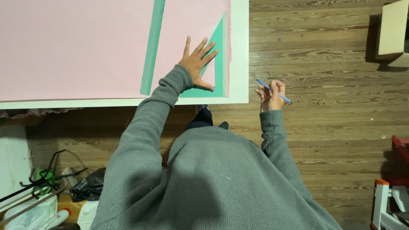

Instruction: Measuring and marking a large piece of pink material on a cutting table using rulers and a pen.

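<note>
**Green set square under a flat hand, blue pen held aside**

Green plastic is what the left hand (pixel 198 63) presses on: a triangular set square (pixel 216 64) that lies on a pink sheet (pixel 76 47) near the right edge of the white table (pixel 240 51). The hand is spread wide and flat, fingers apart, with the palm on the lower part of the triangle and the fingertips reaching toward its slanted edge. The upper tip of the set square stands clear beyond the fingers. Just to the left of this hand lies a long green ruler (pixel 152 47), nearly upright in the view and slightly tilted (it does not touch the hand).

The right hand (pixel 270 94) is off the table, above the wooden floor (pixel 324 64), well apart from the set square. It is closed around a blue pen (pixel 272 90), which passes slanted between the fingers.
</note>
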